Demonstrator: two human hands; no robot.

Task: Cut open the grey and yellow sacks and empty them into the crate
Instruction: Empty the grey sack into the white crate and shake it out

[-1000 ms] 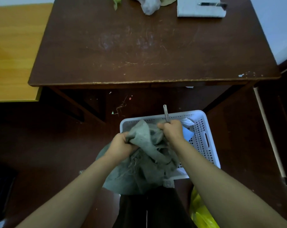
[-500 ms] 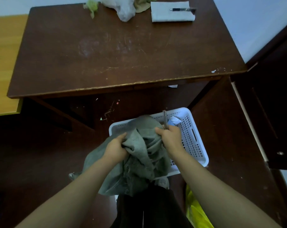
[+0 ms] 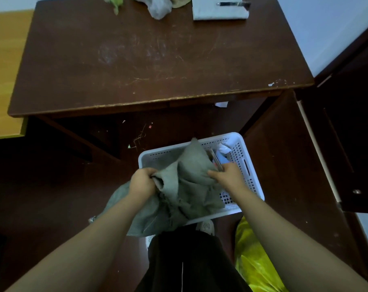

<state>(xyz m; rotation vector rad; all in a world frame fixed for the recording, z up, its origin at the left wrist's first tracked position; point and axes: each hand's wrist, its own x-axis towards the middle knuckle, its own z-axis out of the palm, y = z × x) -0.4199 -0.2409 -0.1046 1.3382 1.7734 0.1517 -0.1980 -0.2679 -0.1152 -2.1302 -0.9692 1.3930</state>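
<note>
The left hand (image 3: 142,183) grips the grey sack (image 3: 189,182); the right hand (image 3: 228,177) pinches it together with a metal tool (image 3: 216,162), over the white crate (image 3: 249,165). Beyond the right hand white scraps (image 3: 222,149) lie inside. The yellow sack (image 3: 252,262) lies below the right forearm. The table edge (image 3: 157,101) stands well beyond both hands.

Both forearms stretched forward; left hand (image 3: 142,183) fisted round grey sack (image 3: 191,165); right hand (image 3: 227,178) curled, seemingly pinching same sack
</note>
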